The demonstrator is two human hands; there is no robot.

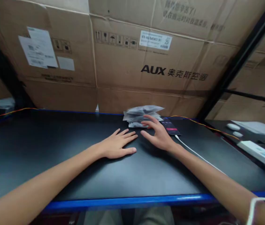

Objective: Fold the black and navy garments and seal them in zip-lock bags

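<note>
My left hand (118, 145) lies palm down near the middle of the black tabletop (52, 140), fingers spread, with nothing in it. To its right, my right hand (157, 132) is raised a little over the surface, its fingers apart and holding nothing. Just behind the right hand's fingertips is a stack of clear plastic packets (137, 116), partly covered by those fingers. A dark phone (172, 128) with a lit screen rests beside the packets, behind my right wrist, and a white cable (193, 151) runs from it toward the front right.
Large cardboard boxes (123, 72) stand along the back edge. Black shelf posts (235, 62) rise at both sides. A white box (259, 152) and small white round items (233, 127) sit on the right-hand surface. The table's blue front edge (123, 202) runs below my forearms.
</note>
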